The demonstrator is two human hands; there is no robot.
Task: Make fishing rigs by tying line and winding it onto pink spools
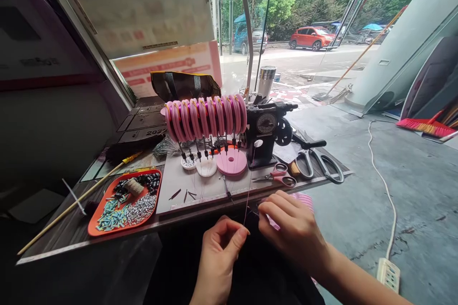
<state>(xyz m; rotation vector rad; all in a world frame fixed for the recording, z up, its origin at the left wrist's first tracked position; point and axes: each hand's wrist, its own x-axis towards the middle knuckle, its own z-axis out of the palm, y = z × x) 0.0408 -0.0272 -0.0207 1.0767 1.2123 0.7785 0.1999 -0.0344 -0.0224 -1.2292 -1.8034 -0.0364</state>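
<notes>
Your left hand [222,252] is before the near edge of the tabletop [73,234], thumb and forefinger pinching a thin thread [248,195] at their tips; the thread rises from there across that edge towards the winding machine [268,139]; your right hand [291,221] is just beside, fingers curled inward, though you cannot be told what, if anything, they grip; a pink ribbed item [304,200] shows partly behind it; the machine stands towards the tabletop's right end, with a row of pink spools [202,116] extending to its left; below the spools, a pink disc [232,166] and a white dish [206,167] lie on a pale board [168,195] along the near edge; small scissors [279,178] lie right of the board, and large scissors [304,164] by the right corner; an orange-red tray [156,200], holding sorted beads [141,209], rests at the near edge towards the left corner.
</notes>
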